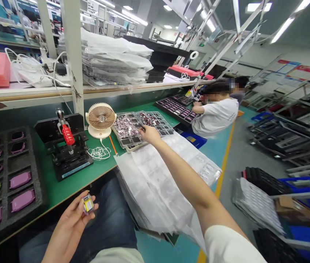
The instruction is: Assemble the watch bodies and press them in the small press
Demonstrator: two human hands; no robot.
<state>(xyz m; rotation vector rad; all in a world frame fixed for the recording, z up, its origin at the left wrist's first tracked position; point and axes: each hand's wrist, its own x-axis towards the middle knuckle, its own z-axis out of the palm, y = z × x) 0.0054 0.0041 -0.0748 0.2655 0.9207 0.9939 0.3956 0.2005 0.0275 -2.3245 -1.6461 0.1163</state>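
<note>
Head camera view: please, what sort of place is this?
Probably a factory workshop for assembling small electronic parts: a long green workbench holds black foam trays of purple parts, plastic trays of small parts and a hand press with a red grip.

Rough foam tray [5,162], glossy plastic blister trays [129,129].

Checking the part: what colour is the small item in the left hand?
Yellow, pale-centred; the small item in the left hand shows best in the head view.
</note>
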